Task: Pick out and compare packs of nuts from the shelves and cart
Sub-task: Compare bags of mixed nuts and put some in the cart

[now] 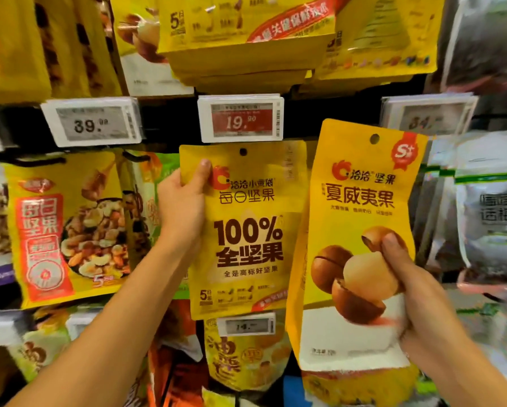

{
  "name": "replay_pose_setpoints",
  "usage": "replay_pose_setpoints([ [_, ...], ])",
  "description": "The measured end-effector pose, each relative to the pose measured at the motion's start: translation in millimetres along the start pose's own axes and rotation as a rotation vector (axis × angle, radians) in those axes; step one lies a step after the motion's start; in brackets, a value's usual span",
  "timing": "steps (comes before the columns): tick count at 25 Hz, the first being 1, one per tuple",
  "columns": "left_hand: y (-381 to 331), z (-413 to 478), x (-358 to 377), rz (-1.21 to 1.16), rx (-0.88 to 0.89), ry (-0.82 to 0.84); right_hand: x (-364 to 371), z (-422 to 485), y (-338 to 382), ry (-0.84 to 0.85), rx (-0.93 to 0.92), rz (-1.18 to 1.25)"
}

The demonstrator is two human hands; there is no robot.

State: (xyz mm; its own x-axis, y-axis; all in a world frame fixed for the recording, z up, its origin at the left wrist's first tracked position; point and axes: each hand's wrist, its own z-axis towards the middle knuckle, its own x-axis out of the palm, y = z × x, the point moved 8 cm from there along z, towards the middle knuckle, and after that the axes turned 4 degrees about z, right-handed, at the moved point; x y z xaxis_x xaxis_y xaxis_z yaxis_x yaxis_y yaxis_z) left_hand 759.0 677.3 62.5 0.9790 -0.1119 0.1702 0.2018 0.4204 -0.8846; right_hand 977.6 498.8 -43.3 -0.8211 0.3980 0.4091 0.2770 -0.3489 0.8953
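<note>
My left hand [184, 204] grips the upper left edge of a yellow pack [246, 230] printed with "100%" in brown. It is held upright in front of the shelves, thumb across its front. My right hand [413, 292] holds a second yellow pack [355, 230] by its right side. This one shows round brown macadamia nuts and has a red "S+" badge. The two packs stand side by side, the right one slightly overlapping the left one's edge.
Shelves of hanging nut packs fill the view: a yellow mixed-nut pack [67, 227] at left, grey-white packs [490, 215] at right, yellow packs [246, 39] above. Price tags read 39 [90, 123], 19.90 [240, 120] and 14 [247, 326].
</note>
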Motion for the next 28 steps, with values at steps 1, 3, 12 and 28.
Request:
replay_pose_setpoints([
  [1, 2.0, 3.4, 1.7, 0.032, -0.002, -0.016, 2.5, 0.3, 0.9, 0.010, -0.001, -0.006],
  [3, 9.7, 11.2, 8.0, 0.102, -0.011, -0.032, 5.3, 1.2, 1.5, 0.017, 0.005, -0.006],
  [12, -25.1, -16.7, 20.7, 0.617, 0.282, 0.029, 29.8, -22.6, 10.7, -0.117, 0.044, -0.172],
  [28, -179.9, -54.5, -47.1, 0.006, -0.318, 0.176, 197.5, -59.4, 124.2, 0.211, 0.198, -0.212],
])
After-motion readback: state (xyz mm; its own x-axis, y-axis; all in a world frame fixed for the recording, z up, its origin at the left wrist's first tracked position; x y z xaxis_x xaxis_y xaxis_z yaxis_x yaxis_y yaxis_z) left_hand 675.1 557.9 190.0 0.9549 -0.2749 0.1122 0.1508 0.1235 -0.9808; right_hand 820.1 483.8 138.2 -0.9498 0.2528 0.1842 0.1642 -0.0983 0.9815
